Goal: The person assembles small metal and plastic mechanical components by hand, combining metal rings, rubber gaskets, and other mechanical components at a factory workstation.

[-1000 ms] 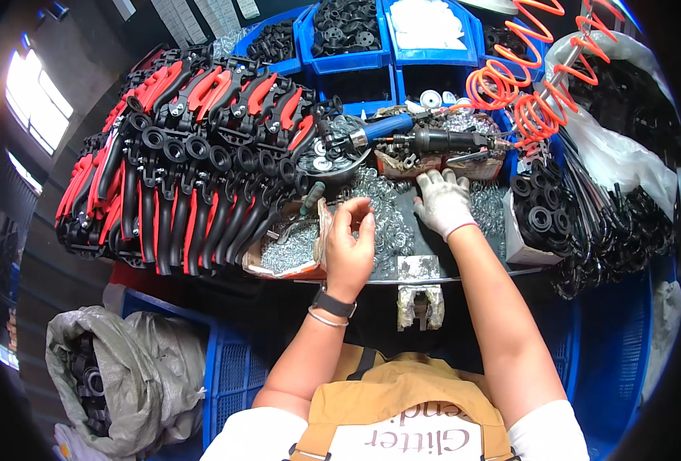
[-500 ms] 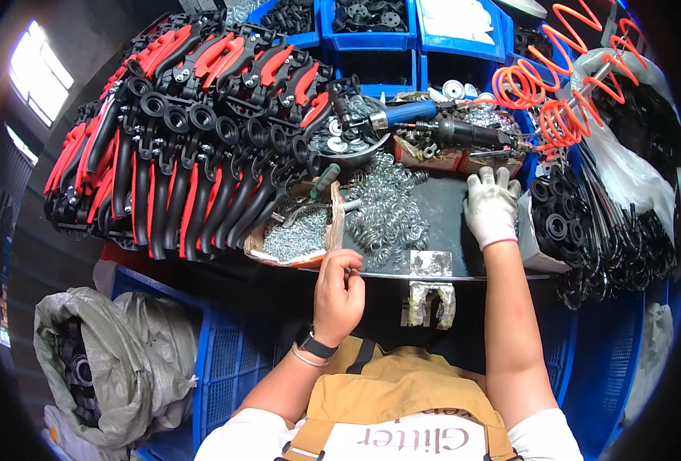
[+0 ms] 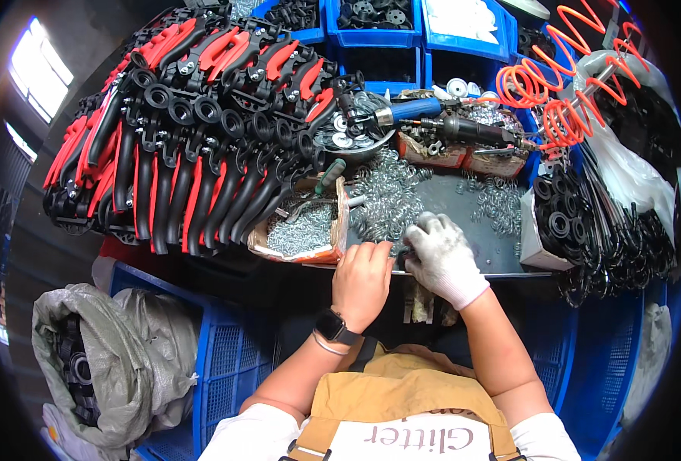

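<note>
My bare left hand (image 3: 362,281), with a dark watch and a bracelet at its wrist, is at the bench's front edge with its fingers bent together. My right hand (image 3: 442,260) wears a white knit glove and curls inward close beside the left fingertips. A small dark thing shows between the two hands, too covered to name. Both hands are over the metal fixture (image 3: 420,307) at the edge, hiding most of it. Just beyond them lies a heap of metal springs (image 3: 387,192). A smaller heap of springs (image 3: 499,203) lies to the right on the dark bench top (image 3: 448,192).
An open box of small metal pins (image 3: 302,234) stands left of the springs. Black-and-red handled tools (image 3: 202,154) are piled at far left. Air screwdrivers (image 3: 413,111) lie behind, beneath a coiled orange hose (image 3: 563,123). A box of black rings (image 3: 552,223) stands right; blue bins (image 3: 379,38) line the back.
My right hand has come from the right-hand springs back and left to the fixture, uncovering those springs. My left hand has moved right and slightly forward, meeting it.
</note>
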Demonstrator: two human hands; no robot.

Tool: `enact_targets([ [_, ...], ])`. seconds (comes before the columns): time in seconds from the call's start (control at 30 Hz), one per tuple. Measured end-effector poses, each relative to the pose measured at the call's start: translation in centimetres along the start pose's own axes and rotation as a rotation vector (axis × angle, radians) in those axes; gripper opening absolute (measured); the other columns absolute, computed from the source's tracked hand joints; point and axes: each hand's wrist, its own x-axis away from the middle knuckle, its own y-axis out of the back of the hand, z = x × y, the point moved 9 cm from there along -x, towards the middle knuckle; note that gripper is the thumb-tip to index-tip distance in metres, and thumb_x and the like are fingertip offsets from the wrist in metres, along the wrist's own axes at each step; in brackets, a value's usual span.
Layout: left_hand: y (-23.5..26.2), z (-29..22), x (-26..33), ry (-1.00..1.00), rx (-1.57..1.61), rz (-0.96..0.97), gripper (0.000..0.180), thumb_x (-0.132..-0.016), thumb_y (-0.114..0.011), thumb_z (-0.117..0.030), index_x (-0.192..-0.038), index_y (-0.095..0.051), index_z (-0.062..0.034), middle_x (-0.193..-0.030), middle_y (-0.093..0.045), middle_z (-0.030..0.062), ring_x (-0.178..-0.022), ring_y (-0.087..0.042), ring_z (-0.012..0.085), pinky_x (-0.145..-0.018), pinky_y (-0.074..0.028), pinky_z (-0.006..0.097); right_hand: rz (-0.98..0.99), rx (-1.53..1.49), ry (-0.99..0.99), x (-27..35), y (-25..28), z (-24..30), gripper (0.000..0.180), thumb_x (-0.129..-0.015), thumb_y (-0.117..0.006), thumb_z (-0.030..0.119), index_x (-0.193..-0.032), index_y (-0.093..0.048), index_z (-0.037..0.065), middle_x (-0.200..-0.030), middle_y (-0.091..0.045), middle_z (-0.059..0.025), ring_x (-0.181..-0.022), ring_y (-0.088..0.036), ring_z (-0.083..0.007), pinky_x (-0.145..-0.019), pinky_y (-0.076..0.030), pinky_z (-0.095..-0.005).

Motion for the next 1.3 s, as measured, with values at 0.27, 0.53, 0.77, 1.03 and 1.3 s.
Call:
enact_targets([
  [0.27, -4.4, 1.0, -5.1, 0.377, 1.299, 0.079, 0.027, -0.096, -0.069, -0.007, -0.12, -0.062, 0.0013, -0.102, -0.067, 0.0063, -0.089, -0.065, 0.0129, -0.081, -0.054, 0.027, -0.128, -1.101, -0.499, 2.5, 2.2, -7.3, 0.036, -0.084, -0.073, 0.016, -0.114, -0.06, -0.001, -0.106, -0.069, -0.011, -0.088, -0.069, -0.0179, -0.074, -0.054, -0.0326],
  [0.53, -9.2, -3.7, -8.5, 0.309, 1.483, 0.19, 0.017, -0.098, -0.063, -0.003, -0.114, -0.062, 0.0004, -0.102, -0.067, 0.0061, -0.095, -0.067, 0.0161, -0.085, -0.056, 0.03, -0.289, -1.888, -0.67, 4.6, -0.8, -11.9, 0.043, -0.093, -0.068, 0.017, -0.131, -0.053, 0.001, -0.104, -0.062, -0.0058, -0.085, -0.065, -0.015, -0.068, -0.055, -0.0278],
  [0.77, -6.7, -5.5, -11.6, -0.179, 0.458, 0.048, 0.02, -0.088, -0.065, 0.005, -0.104, -0.071, -0.0028, -0.104, -0.064, 0.0098, -0.092, -0.067, 0.0225, -0.082, -0.055, 0.032, -0.403, -1.495, -0.73, 6.7, -0.6, -15.0, 0.036, -0.096, -0.065, 0.019, -0.126, -0.057, 0.001, -0.099, -0.061, -0.0039, -0.083, -0.062, -0.0118, -0.069, -0.055, -0.0263],
  [1.03, -6.9, -6.1, -13.0, -0.105, 0.692, 0.274, 0.021, -0.093, -0.065, -0.004, -0.114, -0.069, -0.0001, -0.113, -0.068, 0.0108, -0.1, -0.067, 0.0191, -0.086, -0.054, 0.031, -0.308, -1.994, -0.581, 6.2, -0.5, -12.7, 0.062, -0.092, -0.053, 0.003, -0.15, -0.033, 0.001, -0.13, -0.056, -0.0198, -0.1, -0.065, -0.0242, -0.087, -0.057, -0.0362],
  [1.3, -10.6, -8.0, -9.3, 0.214, 1.267, 0.632, 0.029, -0.095, -0.069, -0.006, -0.122, -0.065, 0.0024, -0.117, -0.07, 0.007, -0.095, -0.067, 0.0122, -0.085, -0.056, 0.029, -0.225, -1.962, -0.482, 6.0, 0.1, -12.6, 0.07, -0.094, -0.056, 0.007, -0.156, -0.025, 0.013, -0.132, -0.055, -0.0132, -0.1, -0.064, -0.0185, -0.073, -0.06, -0.0344],
])
